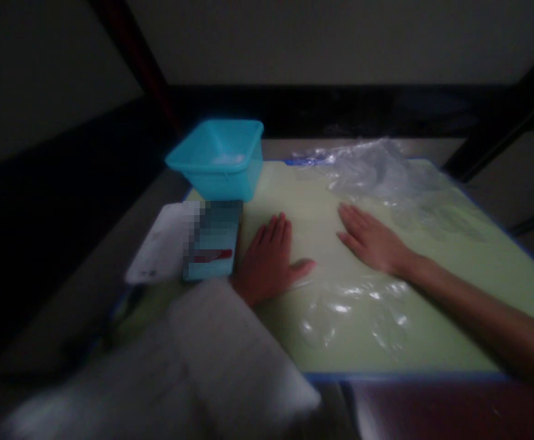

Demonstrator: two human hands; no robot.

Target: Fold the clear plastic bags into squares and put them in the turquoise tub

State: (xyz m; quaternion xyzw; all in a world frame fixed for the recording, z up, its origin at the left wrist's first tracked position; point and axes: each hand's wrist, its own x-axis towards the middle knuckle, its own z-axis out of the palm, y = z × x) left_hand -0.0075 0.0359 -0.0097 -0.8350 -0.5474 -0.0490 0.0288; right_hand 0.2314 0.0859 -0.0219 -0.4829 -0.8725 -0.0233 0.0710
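My left hand lies palm down on the yellow-green table, fingers stretched forward and thumb out to the right. Its wrist comes out of a pale, loose sleeve. My right hand also rests flat, fingers together and pointing forward left, thumb apart; that forearm is bare. Around and between the hands spreads a thin clear plastic sheet or bag, wrinkled and shiny at the near side. Both hands seem to press on it, though its outline is hard to see. Neither hand grips anything.
A turquoise plastic basin stands at the far left. Before it lie a light blue flat item with a red mark and a white sheet. Crumpled clear plastic covers the far right. The table has a blue edge.
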